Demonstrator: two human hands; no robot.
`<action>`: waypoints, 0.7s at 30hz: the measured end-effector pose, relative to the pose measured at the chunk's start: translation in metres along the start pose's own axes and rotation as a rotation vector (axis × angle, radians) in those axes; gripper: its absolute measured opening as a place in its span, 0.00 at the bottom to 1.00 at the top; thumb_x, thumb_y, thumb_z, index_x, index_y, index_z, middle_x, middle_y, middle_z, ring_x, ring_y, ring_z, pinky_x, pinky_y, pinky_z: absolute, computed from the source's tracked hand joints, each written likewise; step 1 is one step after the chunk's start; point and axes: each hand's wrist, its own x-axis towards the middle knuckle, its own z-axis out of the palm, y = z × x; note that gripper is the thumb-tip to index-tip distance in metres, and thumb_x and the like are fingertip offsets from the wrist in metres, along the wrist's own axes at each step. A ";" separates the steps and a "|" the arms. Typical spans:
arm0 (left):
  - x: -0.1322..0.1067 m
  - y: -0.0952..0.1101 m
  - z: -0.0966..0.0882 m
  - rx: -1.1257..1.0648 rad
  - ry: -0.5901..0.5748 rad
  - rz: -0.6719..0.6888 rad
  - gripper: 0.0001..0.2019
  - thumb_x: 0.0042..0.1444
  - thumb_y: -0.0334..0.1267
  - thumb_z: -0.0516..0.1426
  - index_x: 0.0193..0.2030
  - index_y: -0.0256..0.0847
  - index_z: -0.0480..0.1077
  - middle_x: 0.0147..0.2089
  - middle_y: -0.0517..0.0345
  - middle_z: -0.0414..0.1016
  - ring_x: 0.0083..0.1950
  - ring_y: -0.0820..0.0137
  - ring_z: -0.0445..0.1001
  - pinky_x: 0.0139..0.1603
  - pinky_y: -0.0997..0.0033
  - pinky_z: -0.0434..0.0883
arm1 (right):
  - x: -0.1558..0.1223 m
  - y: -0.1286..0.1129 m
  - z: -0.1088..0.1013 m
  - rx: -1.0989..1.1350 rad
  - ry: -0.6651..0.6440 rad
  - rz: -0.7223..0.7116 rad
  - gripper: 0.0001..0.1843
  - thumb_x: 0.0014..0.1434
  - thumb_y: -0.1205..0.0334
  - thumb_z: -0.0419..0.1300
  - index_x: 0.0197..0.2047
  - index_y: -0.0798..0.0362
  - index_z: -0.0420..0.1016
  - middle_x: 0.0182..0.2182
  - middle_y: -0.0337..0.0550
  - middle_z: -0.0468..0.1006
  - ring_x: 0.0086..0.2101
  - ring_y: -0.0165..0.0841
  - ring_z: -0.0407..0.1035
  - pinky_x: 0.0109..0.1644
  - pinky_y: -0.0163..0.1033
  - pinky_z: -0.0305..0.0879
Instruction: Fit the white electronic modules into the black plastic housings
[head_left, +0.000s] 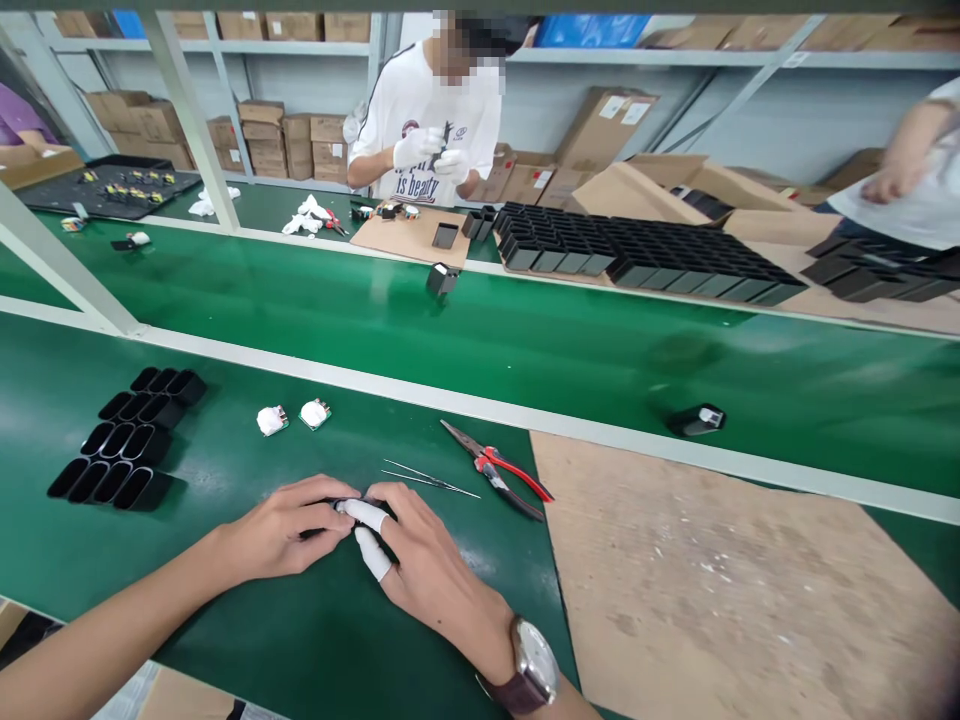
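Observation:
My left hand (289,528) and my right hand (424,565) meet on the green bench, both closed on a small black part (339,506) that is mostly hidden under the fingers. Two right fingers wear white finger cots. A watch sits on my right wrist. Metal tweezers (427,479) lie just beyond the hands. Red-handled pliers (499,474) lie to their right. Two small white components (294,416) rest further back on the left.
Several black housings (124,440) stand in rows at the left. A cardboard sheet (720,580) covers the bench at right. One black unit (699,420) and another (442,278) lie on the conveyor belt. A gloved person works opposite beside trays of black housings (637,255). Another person's arm shows far right.

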 end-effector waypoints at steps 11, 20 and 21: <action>-0.002 -0.003 0.003 0.096 0.040 0.082 0.13 0.66 0.22 0.61 0.53 0.40 0.72 0.57 0.42 0.78 0.54 0.59 0.80 0.51 0.59 0.79 | -0.007 0.022 0.002 -0.136 0.284 -0.007 0.25 0.71 0.72 0.57 0.68 0.49 0.67 0.50 0.49 0.79 0.49 0.41 0.75 0.52 0.49 0.76; 0.000 -0.001 0.004 0.088 0.050 0.071 0.14 0.67 0.21 0.60 0.54 0.42 0.70 0.55 0.44 0.78 0.50 0.62 0.78 0.48 0.61 0.77 | -0.009 0.045 -0.006 -0.419 0.201 0.156 0.20 0.71 0.69 0.53 0.64 0.58 0.70 0.52 0.56 0.76 0.50 0.47 0.70 0.53 0.55 0.73; 0.000 -0.001 0.005 0.092 0.051 0.065 0.14 0.67 0.22 0.60 0.54 0.42 0.70 0.55 0.44 0.78 0.51 0.62 0.78 0.49 0.60 0.77 | -0.010 0.047 -0.005 -0.427 0.193 0.155 0.20 0.71 0.69 0.53 0.64 0.59 0.70 0.52 0.57 0.76 0.50 0.47 0.70 0.52 0.54 0.74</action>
